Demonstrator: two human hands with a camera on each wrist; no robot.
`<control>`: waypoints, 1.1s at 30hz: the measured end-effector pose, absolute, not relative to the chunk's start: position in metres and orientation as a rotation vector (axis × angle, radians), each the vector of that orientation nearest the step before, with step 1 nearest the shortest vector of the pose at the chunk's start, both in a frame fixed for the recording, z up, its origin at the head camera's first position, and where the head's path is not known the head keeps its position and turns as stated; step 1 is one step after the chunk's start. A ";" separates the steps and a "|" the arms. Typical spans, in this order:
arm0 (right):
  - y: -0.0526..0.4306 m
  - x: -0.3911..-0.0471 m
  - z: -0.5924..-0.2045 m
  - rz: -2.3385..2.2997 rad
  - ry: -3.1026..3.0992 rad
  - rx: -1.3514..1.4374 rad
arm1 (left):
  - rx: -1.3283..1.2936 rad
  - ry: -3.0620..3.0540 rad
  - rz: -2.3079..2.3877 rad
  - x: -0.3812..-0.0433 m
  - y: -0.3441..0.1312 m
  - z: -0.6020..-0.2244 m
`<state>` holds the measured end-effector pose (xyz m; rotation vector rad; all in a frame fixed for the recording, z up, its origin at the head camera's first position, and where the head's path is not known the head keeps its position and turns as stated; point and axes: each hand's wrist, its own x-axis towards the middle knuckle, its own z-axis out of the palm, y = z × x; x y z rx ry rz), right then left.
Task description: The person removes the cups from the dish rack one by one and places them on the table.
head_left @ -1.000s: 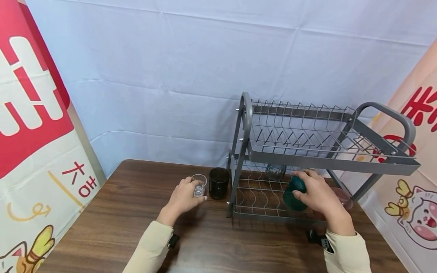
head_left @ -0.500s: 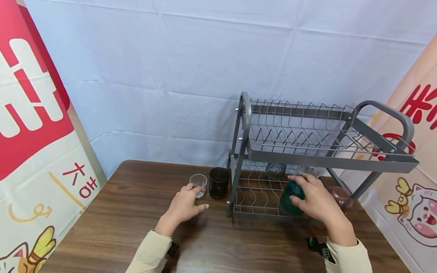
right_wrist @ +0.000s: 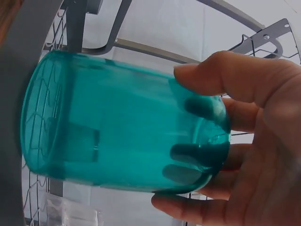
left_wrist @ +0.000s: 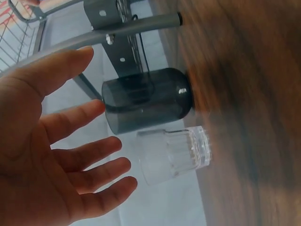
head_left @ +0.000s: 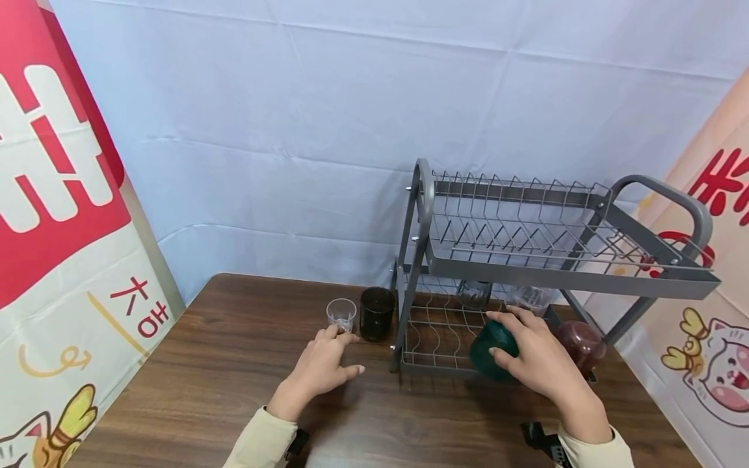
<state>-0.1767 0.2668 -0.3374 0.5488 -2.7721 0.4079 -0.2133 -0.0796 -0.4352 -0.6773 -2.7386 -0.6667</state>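
Observation:
My left hand [head_left: 320,367] is just in front of a small clear glass [head_left: 342,313], its fingers spread and nothing in them. In the left wrist view that clear glass [left_wrist: 174,153] stands upright on the table beside a dark grey cup [left_wrist: 148,100], apart from my fingertips. My right hand [head_left: 541,357] grips a teal see-through cup [head_left: 486,354] round its base end. Mouth down, the teal cup [right_wrist: 127,122] is at the front of the rack's lower tier, its rim close to the grey front rail [right_wrist: 23,103].
The two-tier grey dish rack [head_left: 567,276] covers the right of the wooden table [head_left: 234,364]. On its lower tier are a grey glass [head_left: 474,294], a clear glass [head_left: 534,299] and a reddish-brown cup [head_left: 580,344]. A pale cloth [head_left: 292,162] hangs behind.
My left hand has let go of the clear glass and drawn back towards me, leaving it standing. My right hand has shifted left and slightly nearer with the teal cup, uncovering more of the reddish-brown cup.

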 end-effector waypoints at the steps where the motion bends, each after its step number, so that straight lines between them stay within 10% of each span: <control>1: 0.266 -0.176 -0.338 0.414 -2.766 0.547 | -0.680 -2.739 -0.679 -0.212 -0.079 -0.435; 33: 0.239 -0.157 -0.365 0.712 -2.417 0.651 | -0.858 -2.453 -1.067 -0.193 -0.057 -0.436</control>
